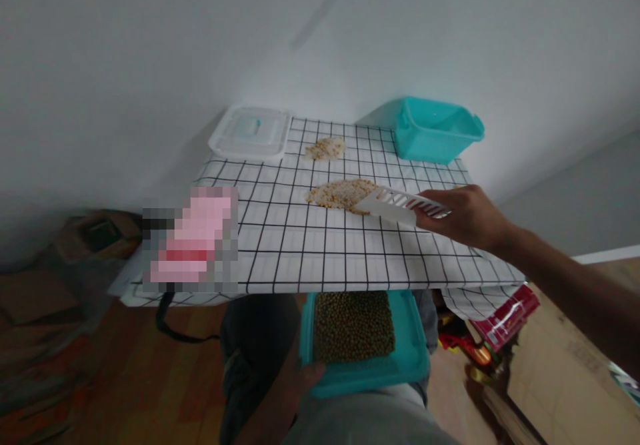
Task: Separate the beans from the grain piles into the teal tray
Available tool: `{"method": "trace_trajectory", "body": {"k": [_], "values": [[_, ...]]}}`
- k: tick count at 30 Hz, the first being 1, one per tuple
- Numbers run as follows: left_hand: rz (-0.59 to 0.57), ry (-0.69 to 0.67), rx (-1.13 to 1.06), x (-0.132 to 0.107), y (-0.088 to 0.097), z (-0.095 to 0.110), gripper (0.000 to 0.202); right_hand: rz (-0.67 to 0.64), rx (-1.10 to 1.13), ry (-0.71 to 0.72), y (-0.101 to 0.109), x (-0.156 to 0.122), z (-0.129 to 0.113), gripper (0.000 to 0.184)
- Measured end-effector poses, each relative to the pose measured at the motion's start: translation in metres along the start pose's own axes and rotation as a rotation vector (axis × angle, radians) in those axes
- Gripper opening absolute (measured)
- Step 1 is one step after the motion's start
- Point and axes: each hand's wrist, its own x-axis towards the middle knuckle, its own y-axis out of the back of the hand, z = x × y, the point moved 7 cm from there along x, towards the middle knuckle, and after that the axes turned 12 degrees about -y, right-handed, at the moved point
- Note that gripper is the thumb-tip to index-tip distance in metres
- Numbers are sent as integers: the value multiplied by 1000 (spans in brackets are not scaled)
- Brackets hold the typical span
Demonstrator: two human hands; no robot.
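While the right hand (463,215) grips a white slotted plastic scoop (393,213), tip against a loose yellow-and-white grain pile (335,193) left of that hand, the left hand (300,381), grip unclear, touches a teal rectangular plastic box (411,338) of greenish-brown beans (353,328).

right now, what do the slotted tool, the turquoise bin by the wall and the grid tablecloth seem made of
Slotted tool: probably smooth white plastic, thin with even slots. Turquoise bin: likely smooth moulded plastic, evenly coloured. Grid tablecloth: matte fabric or thin vinyl, unclear which; its edge hangs in folds.
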Motion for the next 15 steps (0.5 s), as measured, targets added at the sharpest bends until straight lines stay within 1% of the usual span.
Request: {"method": "trace_trajectory", "body": {"k": [3, 6, 11, 15], "values": [[10, -42, 41, 3, 2, 3, 70, -18, 19, 0, -1, 4, -5, 21], [-23, -75, 26, 3, 2, 4, 73, -61, 77, 23, -1, 6, -10, 22], [-21, -8, -8, 0, 3, -3, 74, -75, 104, 39, -1, 10, -13, 24], [-34, -53, 66, 0, 2, 4, 76, -39, 107, 88, 1, 12, -18, 22]]}}
